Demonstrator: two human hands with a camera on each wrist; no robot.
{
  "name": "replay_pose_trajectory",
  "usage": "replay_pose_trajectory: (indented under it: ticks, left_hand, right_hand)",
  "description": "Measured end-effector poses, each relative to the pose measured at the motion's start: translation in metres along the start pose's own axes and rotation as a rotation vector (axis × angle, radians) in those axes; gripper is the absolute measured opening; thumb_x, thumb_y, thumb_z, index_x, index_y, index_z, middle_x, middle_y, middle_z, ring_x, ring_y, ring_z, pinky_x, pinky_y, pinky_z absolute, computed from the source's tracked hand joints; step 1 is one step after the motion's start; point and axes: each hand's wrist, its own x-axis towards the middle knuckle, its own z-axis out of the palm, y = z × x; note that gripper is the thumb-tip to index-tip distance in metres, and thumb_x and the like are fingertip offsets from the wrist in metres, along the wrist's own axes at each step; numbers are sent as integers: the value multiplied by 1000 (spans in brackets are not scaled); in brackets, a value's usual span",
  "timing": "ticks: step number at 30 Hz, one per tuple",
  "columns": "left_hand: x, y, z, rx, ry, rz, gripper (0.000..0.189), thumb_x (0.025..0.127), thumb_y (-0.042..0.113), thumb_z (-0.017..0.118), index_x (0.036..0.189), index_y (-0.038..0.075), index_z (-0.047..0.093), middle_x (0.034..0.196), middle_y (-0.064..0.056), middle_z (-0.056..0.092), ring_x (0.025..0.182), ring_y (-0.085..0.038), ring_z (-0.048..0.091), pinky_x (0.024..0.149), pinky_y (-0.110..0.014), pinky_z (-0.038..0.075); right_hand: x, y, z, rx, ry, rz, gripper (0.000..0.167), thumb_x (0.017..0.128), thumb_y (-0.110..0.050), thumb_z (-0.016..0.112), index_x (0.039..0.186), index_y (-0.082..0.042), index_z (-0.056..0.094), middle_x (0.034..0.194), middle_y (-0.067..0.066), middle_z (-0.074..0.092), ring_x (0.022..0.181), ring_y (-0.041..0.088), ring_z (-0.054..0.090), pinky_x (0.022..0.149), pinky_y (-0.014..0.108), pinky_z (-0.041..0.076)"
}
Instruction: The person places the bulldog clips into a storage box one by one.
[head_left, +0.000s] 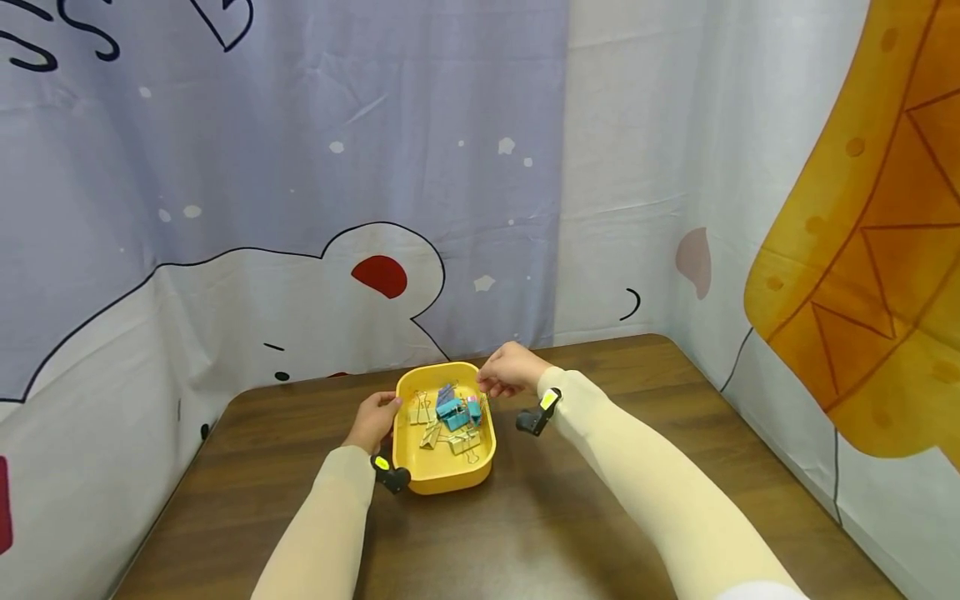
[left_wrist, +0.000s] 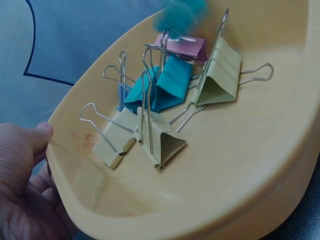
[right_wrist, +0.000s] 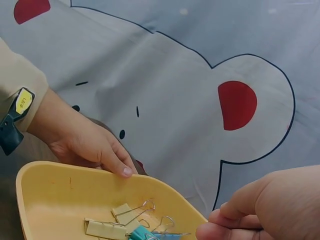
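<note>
My left hand [head_left: 372, 422] grips the left rim of a yellow plastic tray [head_left: 444, 484], thumb at the edge and fingers curled behind the wall. Several binder clips lie in the tray: cream ones [left_wrist: 220, 75], a teal one [left_wrist: 170, 85], a purple-pink one [left_wrist: 187, 46] and a blue one [left_wrist: 121, 95]. A blurred teal clip [left_wrist: 180, 17] appears above the others in the left wrist view. At the tray's upper right rim, my right hand [head_left: 512, 369] has loosely bent fingers, with nothing visible between them. Some fingertips are cut off in the right wrist view.
The tray is over a brown wooden table [head_left: 585, 500]. Behind the table hangs a printed curtain [head_left: 480, 167] with cartoon shapes, and it continues along both sides. A black wrist device [head_left: 538, 412] is strapped on each arm.
</note>
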Motion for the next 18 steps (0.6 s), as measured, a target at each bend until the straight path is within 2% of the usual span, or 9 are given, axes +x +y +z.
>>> replay_pose_trajectory:
  ticks: [3,10,18]
  left_hand:
    - [1,-1,0,0,2,2,43,108,24,50,145,3,46,136,-22,53,107,-32,63,83,-38,60]
    - [-1,-1,0,-2,2,5,44,108,25,50,145,2,46,135,-23,53,104,-30,64,80,-36,60]
    - [-2,0,-1,-10,-5,12,44,108,24,50,146,2,45,136,-23,52,107,-32,64,85,-40,59]
  right_hand:
    - [0,-2,1,-3,15,1,16,95,-12,67,89,1,75,81,12,74,58,12,60,51,23,48]
    - [-3,5,-5,28,29,-5,22,96,-12,63,100,8,72,83,13,74,56,11,60,51,23,48]
    - [-12,25,-37,63,58,37,22,100,-18,59,105,0,72,96,17,75,62,12,65,54,23,51]
